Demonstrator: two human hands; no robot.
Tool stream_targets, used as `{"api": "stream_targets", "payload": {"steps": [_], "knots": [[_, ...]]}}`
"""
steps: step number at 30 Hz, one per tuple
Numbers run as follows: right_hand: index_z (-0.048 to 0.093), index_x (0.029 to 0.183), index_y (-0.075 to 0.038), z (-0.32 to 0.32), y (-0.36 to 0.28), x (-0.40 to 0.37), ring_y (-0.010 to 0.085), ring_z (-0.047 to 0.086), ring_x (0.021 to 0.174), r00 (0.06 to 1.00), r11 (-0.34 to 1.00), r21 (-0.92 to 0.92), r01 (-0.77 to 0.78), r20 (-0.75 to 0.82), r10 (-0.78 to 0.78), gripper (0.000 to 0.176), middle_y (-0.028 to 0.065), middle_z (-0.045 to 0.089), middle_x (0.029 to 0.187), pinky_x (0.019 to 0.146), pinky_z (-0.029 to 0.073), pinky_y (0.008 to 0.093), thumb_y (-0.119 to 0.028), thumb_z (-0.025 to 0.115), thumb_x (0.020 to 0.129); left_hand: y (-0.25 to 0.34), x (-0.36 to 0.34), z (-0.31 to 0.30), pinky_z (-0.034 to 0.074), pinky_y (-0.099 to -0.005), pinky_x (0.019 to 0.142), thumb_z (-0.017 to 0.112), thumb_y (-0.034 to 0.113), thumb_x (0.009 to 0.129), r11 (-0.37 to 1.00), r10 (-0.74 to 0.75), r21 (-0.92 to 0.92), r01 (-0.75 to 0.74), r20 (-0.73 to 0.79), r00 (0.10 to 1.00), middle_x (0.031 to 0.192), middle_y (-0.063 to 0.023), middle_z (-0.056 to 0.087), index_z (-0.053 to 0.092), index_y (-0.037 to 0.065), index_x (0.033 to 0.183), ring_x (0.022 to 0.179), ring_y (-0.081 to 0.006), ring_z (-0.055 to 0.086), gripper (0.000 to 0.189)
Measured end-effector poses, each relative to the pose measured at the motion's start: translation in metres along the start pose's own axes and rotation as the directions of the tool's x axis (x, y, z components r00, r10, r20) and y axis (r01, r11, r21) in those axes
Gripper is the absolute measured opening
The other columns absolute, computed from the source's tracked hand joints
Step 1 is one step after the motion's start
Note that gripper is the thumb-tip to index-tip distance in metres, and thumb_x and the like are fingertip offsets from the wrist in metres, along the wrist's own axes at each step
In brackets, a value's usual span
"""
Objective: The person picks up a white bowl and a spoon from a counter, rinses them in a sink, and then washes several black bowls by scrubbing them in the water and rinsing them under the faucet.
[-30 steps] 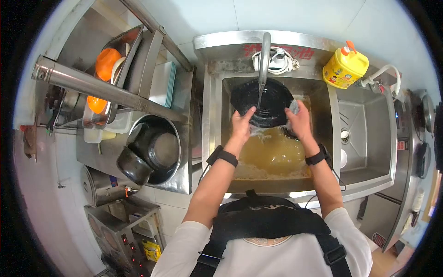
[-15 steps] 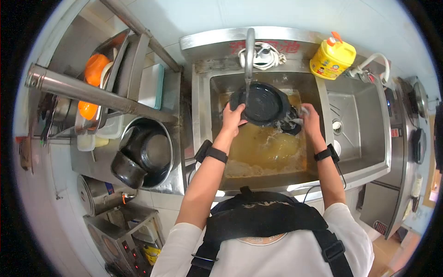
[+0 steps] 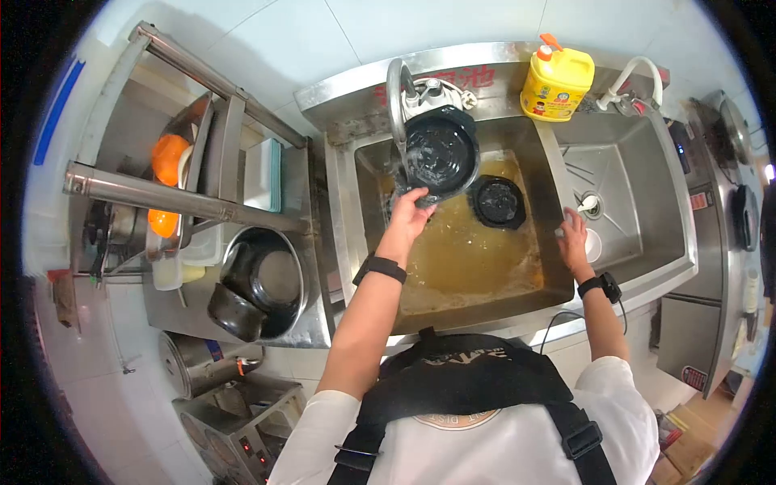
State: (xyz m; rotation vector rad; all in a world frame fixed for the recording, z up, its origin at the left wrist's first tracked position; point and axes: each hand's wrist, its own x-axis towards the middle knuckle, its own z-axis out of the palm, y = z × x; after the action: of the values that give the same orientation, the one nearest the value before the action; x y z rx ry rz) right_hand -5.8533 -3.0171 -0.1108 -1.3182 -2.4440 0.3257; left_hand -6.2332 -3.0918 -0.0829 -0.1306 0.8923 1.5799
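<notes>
Tilted under the running faucet (image 3: 396, 101), a round black dish (image 3: 440, 158) is gripped at its lower rim by my left hand (image 3: 411, 217). Water splashes over its surface. A second black dish (image 3: 499, 202) lies in the murky yellowish water of the large sink (image 3: 343, 218). My right hand (image 3: 574, 246) is over the divider between the two basins, its fingers curled around a small pale thing that I cannot make out.
A yellow jug (image 3: 556, 85) stands behind the sinks. The smaller basin (image 3: 638, 198) at the right holds a white bowl (image 3: 592, 245). Left of the sinks are a large pot (image 3: 299, 283), a metal rack (image 3: 186, 186) and orange items (image 3: 168, 159).
My left hand has brought its dish up under the faucet. My right hand has moved away to the right and down. The second black dish now shows separately in the water. The view has shifted.
</notes>
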Motion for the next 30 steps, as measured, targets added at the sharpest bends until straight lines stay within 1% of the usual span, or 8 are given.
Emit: {"api": "stream_targets", "payload": {"steps": [3,6,12,14,18,20,24,30], "knots": [[0.047,0.08,-0.003,0.003,0.006,0.01,0.037,0.04,0.107,0.99,0.994,0.087,0.064,-0.127,-0.053,0.033,0.0135,0.041,0.12,0.088,0.035,0.0437,0.008,0.059,0.052,0.0,-0.014,0.001,0.042,-0.0445,0.078,0.06,0.0,0.072,0.989,-0.011,0.143,0.024,-0.095,0.995,0.099,-0.006,0.057,0.052,0.008,0.102,0.092,-0.0225,0.054,0.032],[0.047,0.077,-0.002,0.005,0.009,0.011,0.0371,0.041,0.106,0.991,0.994,0.109,0.029,-0.134,-0.014,0.03,0.0139,0.042,0.119,0.088,0.036,0.0427,0.008,0.06,0.052,0.008,-0.019,-0.003,0.042,-0.0458,0.079,0.061,0.005,0.074,0.996,0.0,0.09,0.017,-0.179,0.984,0.098,-0.007,0.057,0.053,0.006,0.102,0.092,-0.0236,0.054,0.029],[0.048,0.077,-0.002,0.008,0.013,0.01,0.0353,0.041,0.106,0.989,0.994,0.109,0.008,-0.146,0.008,0.028,0.0131,0.043,0.117,0.088,0.036,0.0425,0.007,0.06,0.053,-0.006,-0.036,0.009,0.05,-0.036,0.063,0.059,0.013,0.077,0.938,0.072,0.345,0.042,-0.311,0.948,0.093,-0.0101,0.057,0.053,0.002,0.096,0.083,-0.0233,0.056,0.023],[0.048,0.077,-0.002,0.007,0.011,0.01,0.035,0.041,0.106,0.988,0.993,0.121,-0.01,-0.152,0.029,0.028,0.0129,0.043,0.117,0.088,0.036,0.0425,0.007,0.06,0.053,-0.003,-0.035,0.02,0.047,-0.0369,0.08,0.054,0.012,0.082,0.942,-0.029,0.303,0.143,-0.354,0.935,0.12,-0.0117,0.037,0.046,0.0,0.111,0.106,-0.0238,0.04,0.033],[0.049,0.078,-0.003,0.002,0.009,0.01,0.0345,0.041,0.106,0.99,0.994,0.107,-0.01,-0.138,0.025,0.029,0.0124,0.043,0.117,0.088,0.036,0.0417,0.008,0.06,0.054,0.021,-0.023,0.078,0.05,-0.0352,0.075,0.052,0.011,0.081,0.919,0.073,0.395,-0.01,-0.144,0.987,0.103,-0.0097,0.049,0.047,0.001,0.106,0.087,-0.0242,0.052,0.028],[0.049,0.079,-0.003,0.003,0.008,0.008,0.0343,0.042,0.104,0.99,0.995,0.096,0.013,-0.141,0.001,0.029,0.0125,0.043,0.116,0.088,0.036,0.0409,0.009,0.059,0.054,0.028,-0.013,0.093,0.05,-0.0371,0.075,0.052,0.011,0.08,0.916,0.019,0.4,0.009,-0.065,0.998,0.106,-0.0099,0.049,0.046,0.0,0.107,0.092,-0.0247,0.05,0.03],[0.049,0.078,-0.002,0.004,0.005,0.012,0.0342,0.042,0.104,0.989,0.995,0.093,-0.026,-0.14,0.039,0.027,0.0133,0.043,0.116,0.088,0.036,0.0408,0.009,0.058,0.055,0.016,-0.033,0.076,0.047,-0.0375,0.079,0.052,0.011,0.081,0.859,0.034,0.508,0.064,-0.182,0.983,0.114,-0.0111,0.044,0.045,-0.001,0.109,0.099,-0.0252,0.046,0.031],[0.049,0.079,-0.002,0.006,0.011,0.011,0.0346,0.042,0.105,0.992,0.998,0.067,-0.002,-0.124,0.01,0.028,0.0137,0.043,0.116,0.088,0.036,0.0418,0.008,0.059,0.055,0.02,-0.047,0.03,0.046,-0.0368,0.077,0.052,0.011,0.082,0.927,0.037,0.369,0.072,-0.281,0.959,0.104,-0.0084,0.049,0.048,0.001,0.106,0.092,-0.0226,0.049,0.026]]}}
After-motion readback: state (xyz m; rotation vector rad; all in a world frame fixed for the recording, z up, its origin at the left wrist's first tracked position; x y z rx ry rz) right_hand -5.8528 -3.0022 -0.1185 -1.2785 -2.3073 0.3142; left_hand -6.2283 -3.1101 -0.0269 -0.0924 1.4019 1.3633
